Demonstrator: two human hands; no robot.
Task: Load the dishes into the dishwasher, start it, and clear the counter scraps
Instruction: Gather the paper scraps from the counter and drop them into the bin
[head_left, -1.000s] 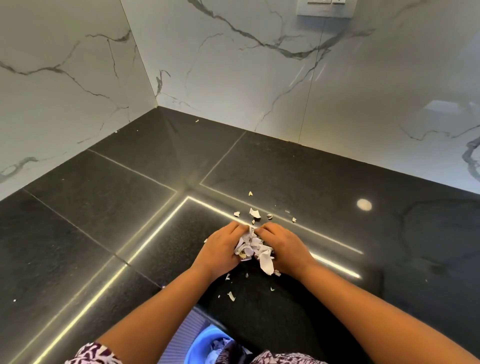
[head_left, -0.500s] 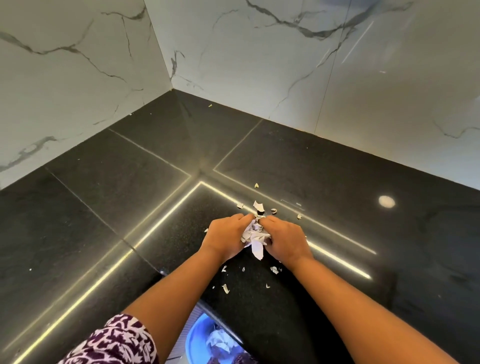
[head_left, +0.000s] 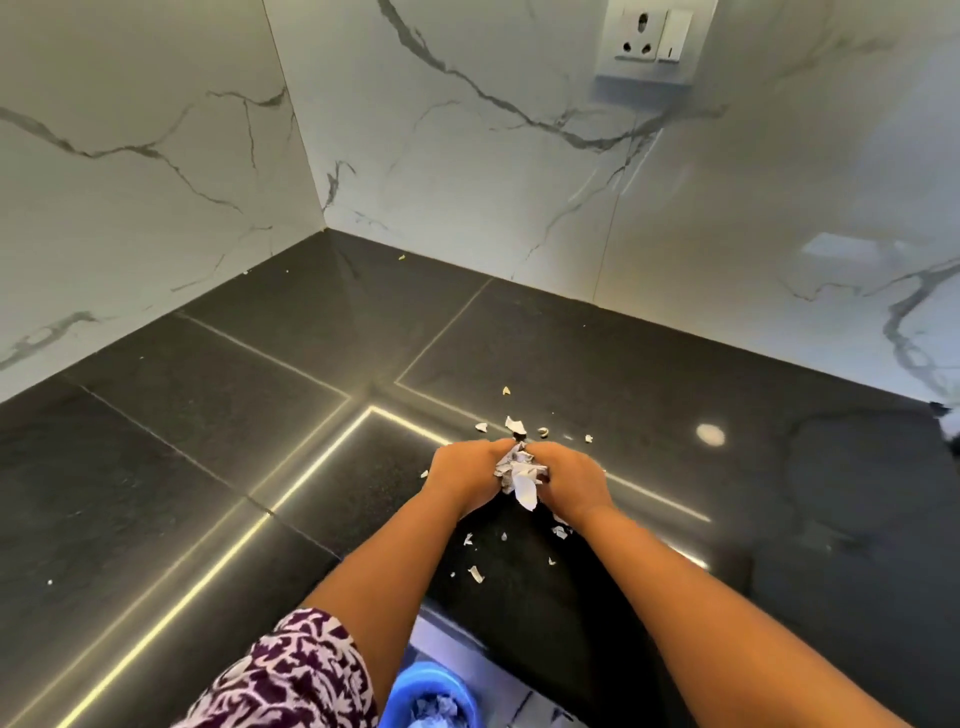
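The fingers (head_left: 480, 451) of the left hand (head_left: 460, 480) and of the right hand (head_left: 576, 483) curl inward toward each other, squeezing a wad of pale scraps (head_left: 519, 475) between them (one longer strip hangs out below). The wad sits low over the black worktop (head_left: 208, 441). A few loose bits (head_left: 515, 426) lie just beyond the knuckles, and more crumbs (head_left: 475, 573) lie nearer the front edge. Below that edge, a blue bin (head_left: 441, 686) holds similar scraps.
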